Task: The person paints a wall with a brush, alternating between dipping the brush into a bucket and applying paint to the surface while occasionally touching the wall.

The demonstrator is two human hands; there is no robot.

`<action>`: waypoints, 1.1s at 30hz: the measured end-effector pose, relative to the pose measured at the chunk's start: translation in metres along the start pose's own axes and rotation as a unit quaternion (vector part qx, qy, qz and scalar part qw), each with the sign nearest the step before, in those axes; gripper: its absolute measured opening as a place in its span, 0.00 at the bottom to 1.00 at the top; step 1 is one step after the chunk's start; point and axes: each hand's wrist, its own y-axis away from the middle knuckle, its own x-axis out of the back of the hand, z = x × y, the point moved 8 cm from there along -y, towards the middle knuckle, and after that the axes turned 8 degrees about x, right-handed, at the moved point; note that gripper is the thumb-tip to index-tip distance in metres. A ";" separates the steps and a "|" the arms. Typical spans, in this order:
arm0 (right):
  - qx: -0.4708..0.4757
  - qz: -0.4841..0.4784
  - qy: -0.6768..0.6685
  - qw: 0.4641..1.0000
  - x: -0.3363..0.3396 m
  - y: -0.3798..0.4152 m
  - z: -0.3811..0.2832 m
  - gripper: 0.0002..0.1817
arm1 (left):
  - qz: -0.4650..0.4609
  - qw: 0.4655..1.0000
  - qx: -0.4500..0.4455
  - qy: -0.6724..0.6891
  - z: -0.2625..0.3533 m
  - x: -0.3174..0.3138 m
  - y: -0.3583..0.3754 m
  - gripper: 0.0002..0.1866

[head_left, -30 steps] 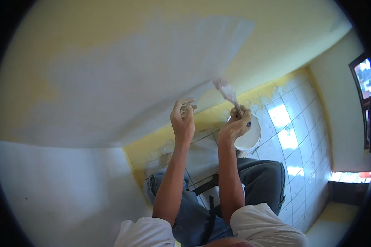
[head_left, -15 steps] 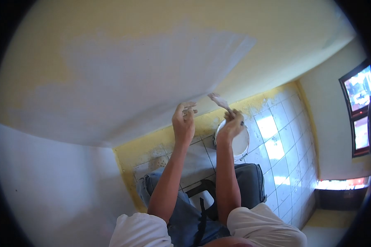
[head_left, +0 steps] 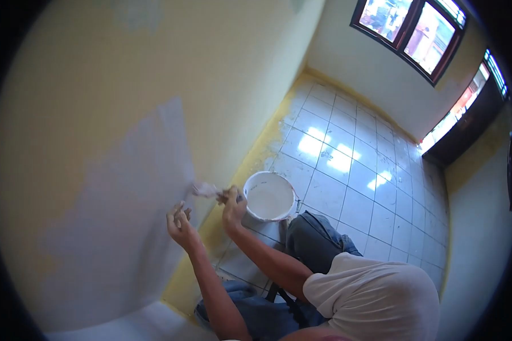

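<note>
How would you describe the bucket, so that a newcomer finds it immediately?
Look at the tiled floor where it meets the yellow wall. Close to the right hand, which holds a brush, stands the white bucket. Its round, open rim and pale contents set it apart from the flat tiles.

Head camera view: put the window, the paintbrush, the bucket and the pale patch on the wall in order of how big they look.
Largest to smallest, as they look there:
1. Pale patch
2. Window, partly cut off by the top edge
3. Bucket
4. Paintbrush
</note>
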 end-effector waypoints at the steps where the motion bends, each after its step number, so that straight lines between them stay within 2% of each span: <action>1: -0.005 0.006 0.023 1.000 0.017 -0.001 0.014 0.19 | 0.000 1.000 0.001 0.000 0.002 -0.004 0.001 0.15; 3: -0.020 0.017 0.074 0.997 0.056 -0.004 0.023 0.18 | 0.003 1.000 -0.001 -0.010 0.005 -0.007 0.003 0.15; 5: -0.024 -0.015 0.148 0.988 0.072 -0.013 0.009 0.17 | -0.003 1.000 -0.008 -0.026 0.004 -0.015 0.001 0.16; 9: -0.016 -0.064 0.221 0.973 0.070 -0.064 -0.046 0.17 | -0.023 0.998 -0.007 -0.052 -0.002 -0.039 0.007 0.16; 12: 0.066 -0.135 0.179 0.972 0.031 -0.113 -0.120 0.17 | -0.057 0.995 -0.013 -0.080 0.001 -0.069 0.011 0.16; 14: 0.125 -0.203 0.217 0.947 0.015 -0.147 -0.156 0.17 | -0.077 0.991 0.001 -0.110 -0.002 -0.082 0.019 0.16; 16: 0.196 -0.258 0.133 0.937 0.015 -0.171 -0.181 0.17 | -0.101 0.994 0.005 -0.045 -0.026 -0.100 0.016 0.14; 18: 0.144 -0.254 0.121 0.949 0.042 -0.195 -0.177 0.16 | -0.120 0.992 0.019 -0.027 -0.041 -0.119 0.022 0.14; 19: 0.134 -0.230 0.173 0.948 0.062 -0.207 -0.169 0.17 | -0.123 0.977 -0.052 -0.167 -0.025 -0.133 0.030 0.14; 20: 0.110 -0.221 0.179 0.952 0.081 -0.213 -0.158 0.19 | -0.122 0.976 -0.035 -0.176 -0.028 -0.145 0.034 0.14; 21: 0.086 -0.212 0.185 0.956 0.100 -0.220 -0.147 0.21 | -0.121 0.968 -0.065 -0.210 -0.020 -0.156 0.042 0.14; 22: -0.021 -0.165 0.143 0.976 0.113 -0.216 -0.134 0.23 | -0.139 0.965 -0.047 -0.215 -0.017 -0.165 0.050 0.13; 24: -0.079 -0.168 0.181 0.966 0.149 -0.230 -0.080 0.24 | -0.160 0.963 -0.041 -0.214 -0.019 -0.175 0.056 0.11; 27: -0.060 -0.248 0.330 0.909 0.160 -0.230 -0.061 0.25 | -0.185 0.931 -0.074 -0.304 -0.010 -0.188 0.071 0.09; 30: 0.001 -0.321 0.411 0.853 0.162 -0.239 -0.055 0.24 | -0.208 0.904 -0.090 -0.362 -0.017 -0.191 0.073 0.10; 31: 0.033 -0.337 0.415 0.845 0.164 -0.241 -0.055 0.23 | -0.206 0.909 -0.079 -0.354 -0.018 -0.189 0.074 0.10; 33: 0.034 -0.336 0.423 0.840 0.171 -0.245 -0.049 0.22 | -0.206 0.918 -0.048 -0.336 -0.022 -0.189 0.074 0.10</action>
